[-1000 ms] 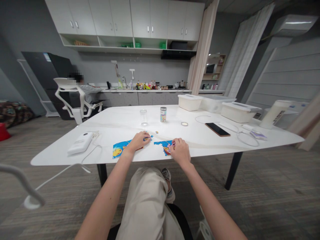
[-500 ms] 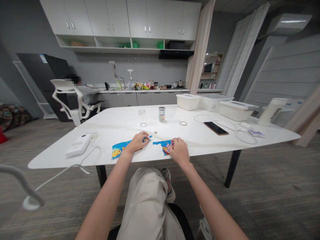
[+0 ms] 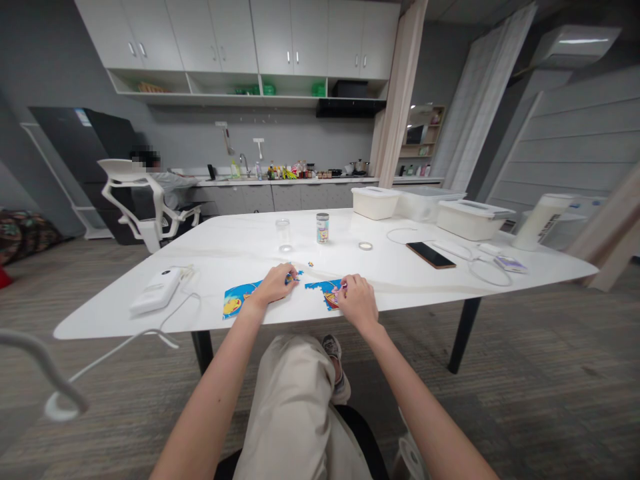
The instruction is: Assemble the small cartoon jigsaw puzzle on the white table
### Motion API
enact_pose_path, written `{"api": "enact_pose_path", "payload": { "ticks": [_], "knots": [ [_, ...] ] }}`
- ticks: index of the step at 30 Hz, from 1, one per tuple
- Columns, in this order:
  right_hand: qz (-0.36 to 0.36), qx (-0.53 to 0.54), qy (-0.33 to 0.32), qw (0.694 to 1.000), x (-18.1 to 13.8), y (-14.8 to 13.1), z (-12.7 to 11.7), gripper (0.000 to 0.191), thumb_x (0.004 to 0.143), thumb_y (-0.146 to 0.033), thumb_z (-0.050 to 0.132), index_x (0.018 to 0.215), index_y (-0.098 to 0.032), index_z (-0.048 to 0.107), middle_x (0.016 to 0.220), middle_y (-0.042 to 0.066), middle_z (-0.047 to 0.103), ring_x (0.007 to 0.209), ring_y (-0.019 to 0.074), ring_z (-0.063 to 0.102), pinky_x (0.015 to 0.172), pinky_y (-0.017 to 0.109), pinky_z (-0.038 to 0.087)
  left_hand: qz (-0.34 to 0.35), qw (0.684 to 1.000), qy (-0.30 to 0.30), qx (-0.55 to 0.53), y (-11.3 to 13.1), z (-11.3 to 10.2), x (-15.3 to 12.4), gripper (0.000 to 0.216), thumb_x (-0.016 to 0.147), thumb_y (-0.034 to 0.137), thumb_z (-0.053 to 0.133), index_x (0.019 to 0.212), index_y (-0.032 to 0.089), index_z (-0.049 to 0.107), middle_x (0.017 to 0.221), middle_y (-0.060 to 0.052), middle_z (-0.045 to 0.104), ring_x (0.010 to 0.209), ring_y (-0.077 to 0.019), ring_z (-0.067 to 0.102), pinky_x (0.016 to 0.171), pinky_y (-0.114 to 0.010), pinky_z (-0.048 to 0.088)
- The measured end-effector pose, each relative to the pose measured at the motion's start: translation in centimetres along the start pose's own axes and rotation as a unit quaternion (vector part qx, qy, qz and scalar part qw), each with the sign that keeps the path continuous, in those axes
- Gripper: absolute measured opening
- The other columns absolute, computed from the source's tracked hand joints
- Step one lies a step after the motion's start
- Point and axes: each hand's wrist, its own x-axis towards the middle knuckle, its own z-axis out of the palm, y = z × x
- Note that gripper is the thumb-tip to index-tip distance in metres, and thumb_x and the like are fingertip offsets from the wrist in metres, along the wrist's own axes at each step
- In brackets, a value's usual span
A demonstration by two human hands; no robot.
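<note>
Two partly joined chunks of a colourful jigsaw lie near the front edge of the white table (image 3: 400, 280). My left hand (image 3: 274, 285) rests on the left puzzle chunk (image 3: 235, 299), its fingers curled and pinching a small blue piece at the chunk's right end. My right hand (image 3: 356, 297) sits on the right puzzle chunk (image 3: 325, 291), fingers bent and pressed on its right edge; what they grip is hidden. One loose puzzle piece (image 3: 311, 265) lies just beyond the hands.
Farther back stand a clear glass (image 3: 283, 235), a small printed jar (image 3: 323, 228) and a lid (image 3: 365, 246). A phone (image 3: 431, 255), cables and white lidded boxes (image 3: 470, 219) lie to the right, a white power bank (image 3: 155, 291) to the left. Another person sits by the counter (image 3: 155, 175).
Both hands stay on the puzzle chunks with only slight finger shifts. The view has drifted a little; nothing on the table has moved.
</note>
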Motion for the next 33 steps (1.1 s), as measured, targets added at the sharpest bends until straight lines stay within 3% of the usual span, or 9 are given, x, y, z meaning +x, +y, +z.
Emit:
{"api": "enact_pose_path", "payload": {
  "ticks": [3, 8, 11, 15, 21, 33],
  "knots": [
    [0.002, 0.002, -0.002, 1.000, 0.0, 0.0, 0.0, 0.014, 0.086, -0.017, 0.049, 0.094, -0.018, 0.061, 0.101, 0.009, 0.062, 0.097, 0.0226, 0.053, 0.086, 0.035, 0.035, -0.001, 1.000, 0.019, 0.010, 0.2, -0.4, 0.2, 0.006, 0.082, 0.022, 0.055, 0.085, 0.020, 0.060, 0.085, -0.006, 0.066, 0.083, -0.0214, 0.061, 0.081, -0.035, 0.048],
    [0.005, -0.002, -0.002, 1.000, 0.0, 0.0, 0.1, 0.014, 0.086, -0.017, 0.048, 0.094, -0.018, 0.061, 0.102, 0.009, 0.063, 0.098, 0.0226, 0.053, 0.086, 0.035, 0.035, 0.000, 0.997, 0.072, -0.022, 0.4, -0.8, 0.5, 0.016, 0.087, 0.023, 0.051, 0.096, 0.020, 0.063, 0.092, -0.007, 0.069, 0.089, -0.0211, 0.064, 0.086, -0.036, 0.048],
    [0.003, -0.001, 0.000, 1.000, 0.0, 0.0, 0.1, 0.014, 0.086, -0.018, 0.049, 0.094, -0.018, 0.061, 0.102, 0.009, 0.063, 0.098, 0.0226, 0.053, 0.086, 0.035, 0.035, -0.009, 0.995, 0.083, -0.051, 0.6, -0.9, 0.5, 0.014, 0.087, 0.024, 0.050, 0.090, 0.021, 0.064, 0.092, -0.006, 0.071, 0.088, -0.0198, 0.065, 0.085, -0.033, 0.050],
    [0.004, 0.000, 0.000, 1.000, 0.0, 0.0, 0.0, 0.014, 0.086, -0.018, 0.049, 0.094, -0.018, 0.060, 0.101, 0.008, 0.063, 0.098, 0.0225, 0.053, 0.086, 0.034, 0.035, -0.038, 0.994, 0.073, -0.075, 1.0, -0.9, 0.3, 0.011, 0.085, 0.024, 0.053, 0.091, 0.021, 0.062, 0.087, -0.004, 0.073, 0.084, -0.0193, 0.068, 0.080, -0.031, 0.051],
    [0.005, -0.003, -0.006, 1.000, 0.1, 0.0, 0.0, 0.014, 0.086, -0.018, 0.049, 0.094, -0.018, 0.060, 0.101, 0.008, 0.062, 0.098, 0.0221, 0.053, 0.086, 0.034, 0.035, -0.026, 0.996, 0.043, -0.078, 1.3, -0.9, 0.3, 0.018, 0.088, 0.028, 0.047, 0.097, 0.022, 0.062, 0.088, -0.003, 0.075, 0.085, -0.0186, 0.070, 0.083, -0.030, 0.051],
    [0.005, -0.005, -0.009, 1.000, 0.0, -0.1, -0.2, 0.015, 0.087, -0.017, 0.049, 0.096, -0.018, 0.061, 0.102, 0.009, 0.062, 0.098, 0.0222, 0.053, 0.086, 0.034, 0.035, -0.107, 0.987, 0.036, -0.112, 2.1, -1.2, 0.2, 0.009, 0.095, 0.031, 0.040, 0.099, 0.024, 0.046, 0.096, -0.003, 0.077, 0.073, -0.0163, 0.068, 0.074, -0.030, 0.049]
  ]
}}
